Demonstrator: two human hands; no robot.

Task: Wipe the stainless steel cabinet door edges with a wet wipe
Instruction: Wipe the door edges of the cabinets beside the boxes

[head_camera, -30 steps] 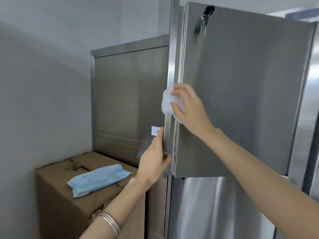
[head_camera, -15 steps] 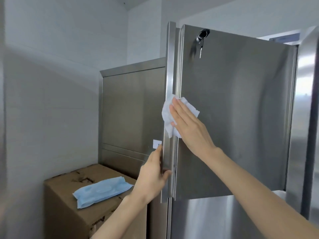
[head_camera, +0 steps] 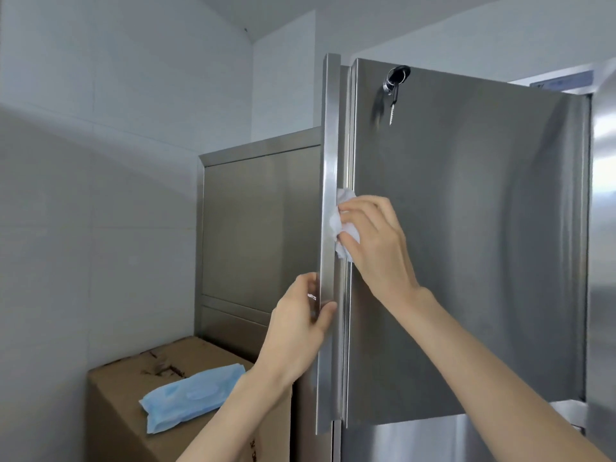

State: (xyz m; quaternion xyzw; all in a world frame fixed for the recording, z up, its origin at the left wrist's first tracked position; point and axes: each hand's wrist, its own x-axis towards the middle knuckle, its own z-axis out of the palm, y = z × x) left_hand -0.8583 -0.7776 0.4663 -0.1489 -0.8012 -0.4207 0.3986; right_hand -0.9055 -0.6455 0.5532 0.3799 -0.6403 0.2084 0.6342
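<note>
Wet wipe (head_camera: 337, 225) bunched in grip of right hand (head_camera: 376, 243), mid-frame, against door edge (head_camera: 328, 155). Lower down, left hand (head_camera: 296, 331) pinching same strip. Edge long axis vertical: stroke likely up or down.

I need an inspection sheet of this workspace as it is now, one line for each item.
Surface: cabinet door, stainless steel; door edge along its left side.
Job's things: wet wipe bunched against the door edge.
Clutter: blue wipe pack on cardboard box; keys hanging from the door lock.
Hands: right hand holds the wet wipe; left hand grips the door edge lower down.
Cables: nothing seen.
Surroundings: tiled wall; second steel cabinet behind.
</note>
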